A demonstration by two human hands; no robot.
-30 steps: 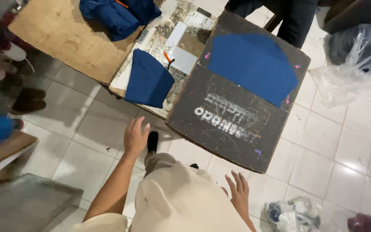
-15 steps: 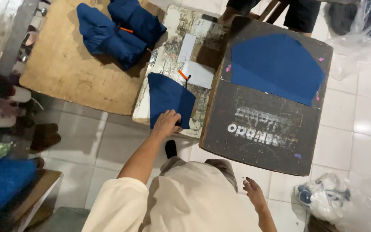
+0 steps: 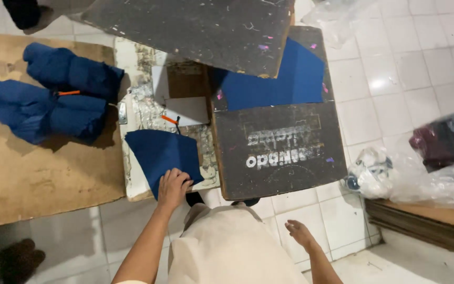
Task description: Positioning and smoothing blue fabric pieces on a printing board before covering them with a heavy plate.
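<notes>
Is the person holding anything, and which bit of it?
The left hand rests on the near corner of the blue cloth piece; whether it grips it cannot be told. The right hand holds nothing.

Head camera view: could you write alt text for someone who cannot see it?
A person's left hand rests on a blue cloth piece on a worn table; the right hand hangs free. Blue bundles lie left.

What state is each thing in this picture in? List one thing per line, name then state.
Left hand: resting on the blue cloth piece.
Right hand: empty, fingers spread, hanging free.
Blue cloth piece: lying flat, overhanging the table's edge.
Blue bundles: tied with an orange band, lying on the cardboard.
Larger blue cloth: spread flat, partly covered by a raised dark board.
</notes>
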